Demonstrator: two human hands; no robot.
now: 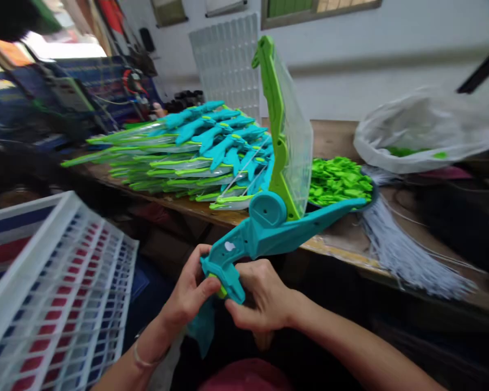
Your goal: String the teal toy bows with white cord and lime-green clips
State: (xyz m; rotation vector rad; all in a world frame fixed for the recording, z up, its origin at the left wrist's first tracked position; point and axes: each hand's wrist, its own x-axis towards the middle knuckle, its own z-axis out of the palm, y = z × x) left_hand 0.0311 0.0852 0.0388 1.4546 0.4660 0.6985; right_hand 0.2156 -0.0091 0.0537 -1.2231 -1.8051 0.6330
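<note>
A teal plastic toy point(279, 236) with a green-framed clear panel point(297, 136) standing up from its round joint is held between my hands, low in front of me. My left hand point(189, 293) is closed round its lower end, with the thumb on a small green piece point(221, 290). My right hand point(264, 296) has its fingers curled against the near right side of the same end; part of its grip is hidden. A teal flap point(202, 328) hangs below my left hand; whether it belongs to the toy I cannot tell.
Similar teal and green toys point(212, 136) lie stacked on the workbench point(338, 247). To the right are a bowl of green parts point(340, 182), a bundle of pale strands point(407, 255) and a white bag point(391, 157). A white plastic basket point(101, 271) stands at left.
</note>
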